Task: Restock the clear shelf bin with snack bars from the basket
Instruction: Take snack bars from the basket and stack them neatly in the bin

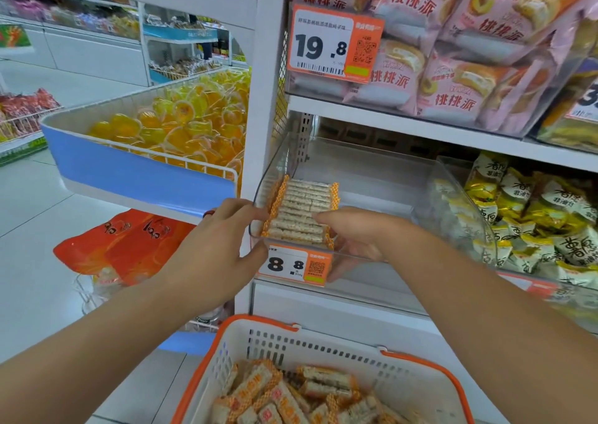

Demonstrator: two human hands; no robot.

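Observation:
A clear shelf bin (372, 177) sits on the middle shelf, mostly bare on its right side. At its left, a neat row of snack bars (302, 208) with orange-checked wrapper ends lies stacked front to back. My left hand (223, 245) presses against the row's left end at the bin's front corner. My right hand (359, 232) touches the row's right end, fingers curled over the front bars. Below, a white basket with an orange rim (407, 363) holds several loose snack bars (291, 397).
A price tag reading 8.8 (296, 265) hangs on the bin's front. A neighbouring clear bin (466, 216) of yellow-green packets stands at right. Pink cake packs (453, 45) fill the shelf above. A blue tray of yellow jelly cups (168, 129) juts out at left.

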